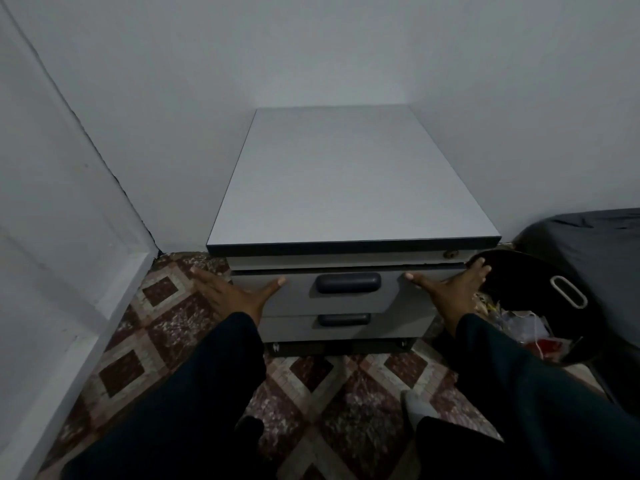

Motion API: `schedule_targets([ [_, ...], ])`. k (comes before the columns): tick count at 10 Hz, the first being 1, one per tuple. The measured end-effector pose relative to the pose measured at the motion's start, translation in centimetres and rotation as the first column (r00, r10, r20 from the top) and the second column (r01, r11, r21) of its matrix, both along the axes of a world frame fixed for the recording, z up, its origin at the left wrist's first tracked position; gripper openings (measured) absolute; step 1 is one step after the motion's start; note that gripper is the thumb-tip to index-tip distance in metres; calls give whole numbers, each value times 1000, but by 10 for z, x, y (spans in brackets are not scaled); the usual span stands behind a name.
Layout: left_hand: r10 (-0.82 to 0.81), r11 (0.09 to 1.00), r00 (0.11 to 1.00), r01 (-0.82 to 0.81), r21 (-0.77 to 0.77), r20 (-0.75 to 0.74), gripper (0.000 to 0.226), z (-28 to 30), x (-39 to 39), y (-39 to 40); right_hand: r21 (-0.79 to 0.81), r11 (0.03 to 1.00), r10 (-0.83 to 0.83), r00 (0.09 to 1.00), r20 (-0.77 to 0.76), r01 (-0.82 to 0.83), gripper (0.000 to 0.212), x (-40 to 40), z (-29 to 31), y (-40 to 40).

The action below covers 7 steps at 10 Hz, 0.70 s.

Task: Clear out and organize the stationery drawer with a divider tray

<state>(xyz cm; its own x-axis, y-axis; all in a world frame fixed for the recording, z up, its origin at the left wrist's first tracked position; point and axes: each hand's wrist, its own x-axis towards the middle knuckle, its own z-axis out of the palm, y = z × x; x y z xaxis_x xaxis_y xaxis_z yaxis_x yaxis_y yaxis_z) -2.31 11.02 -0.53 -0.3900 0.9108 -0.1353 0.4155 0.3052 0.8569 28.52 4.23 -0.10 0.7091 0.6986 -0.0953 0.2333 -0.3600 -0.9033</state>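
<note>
- Against the cabinet's (349,174) front, both hands lie spread flat on the upper drawer (301,292), holding nothing: left hand (232,289) at its left edge, right hand (450,289) at its right.
- Drawer looks shut; better to hook its handle (348,283) and draw squarely outward.

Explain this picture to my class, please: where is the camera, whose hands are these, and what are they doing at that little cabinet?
The single picture comes from a camera worn on a person's head, looking forward and down. Both arms in dark sleeves are that person's own. The left hand and right hand lie flat with fingers spread against the front of the upper drawer, either side of its dark handle. Neither hand holds anything. The grey cabinet stands on a patterned tile floor in a corner. A black bin holding scraps sits to its right.
</note>
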Motion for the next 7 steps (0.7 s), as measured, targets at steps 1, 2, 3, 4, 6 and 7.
schedule_targets([
  [1, -89, 995, 993, 85, 60, 80, 144, -10, -1, 12, 162, 986, 53, 990, -129, -31, 112, 1, -8, 8],
  [2, -120, 987, 976, 98, 124, 184, 124, -14, 4, 12, 247, 968, 81, 985, -149, -42, 84, 2, -12, 9],
  [3, -106, 990, 972, 84, 109, 212, 120, -20, 3, 15, 278, 959, 92, 987, -135, -51, 81, 3, -15, 11],
  [4, -123, 992, 970, 112, 62, 211, 124, -15, 0, 15, 288, 956, 106, 984, -141, -62, 83, 6, -16, 12],
  [6, -179, 983, 947, 182, 14, 266, 118, 4, -4, 5, 218, 970, 139, 982, -124, -110, 90, 2, -3, 7],
  [7, -109, 994, 930, 109, 22, 351, 88, 11, 1, -22, 254, 967, 64, 970, -236, -2, 93, -5, 6, -11],
])
